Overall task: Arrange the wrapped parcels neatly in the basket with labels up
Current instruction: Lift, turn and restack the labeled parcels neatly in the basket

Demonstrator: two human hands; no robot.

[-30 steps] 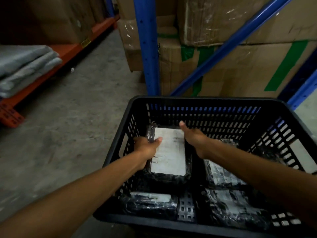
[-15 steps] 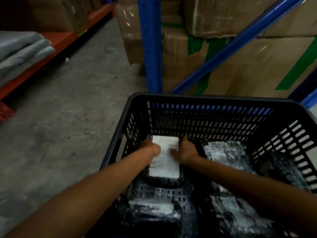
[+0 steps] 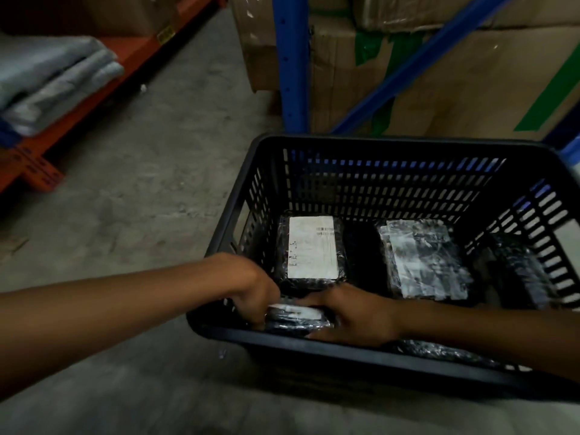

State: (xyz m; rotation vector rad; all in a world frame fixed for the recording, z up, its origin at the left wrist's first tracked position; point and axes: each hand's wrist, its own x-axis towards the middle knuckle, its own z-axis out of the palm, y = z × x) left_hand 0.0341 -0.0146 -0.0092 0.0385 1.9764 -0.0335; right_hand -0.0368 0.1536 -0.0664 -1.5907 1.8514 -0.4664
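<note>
A black slotted basket (image 3: 389, 146) stands on the floor. At its far left lies a black-wrapped parcel (image 3: 312, 246) with its white label up. A second parcel (image 3: 423, 259) lies at the far middle under crinkled wrap, and a dark one (image 3: 514, 268) leans by the right wall. At the near left corner my left hand (image 3: 255, 290) and my right hand (image 3: 354, 315) both grip a parcel (image 3: 296, 313) from its two sides; a strip of white label shows on top. Another wrapped parcel (image 3: 439, 351) lies under my right forearm.
Blue rack uprights (image 3: 290, 64) and stacked cardboard boxes (image 3: 470, 76) rise right behind the basket. An orange shelf (image 3: 94, 80) with folded grey bags (image 3: 53, 76) runs along the left. Bare concrete floor (image 3: 150, 183) spreads to the left and front.
Both hands let go of the labelled parcel at the far left and drew back to the near left corner, where they now grip another parcel. The view shifted right and down.
</note>
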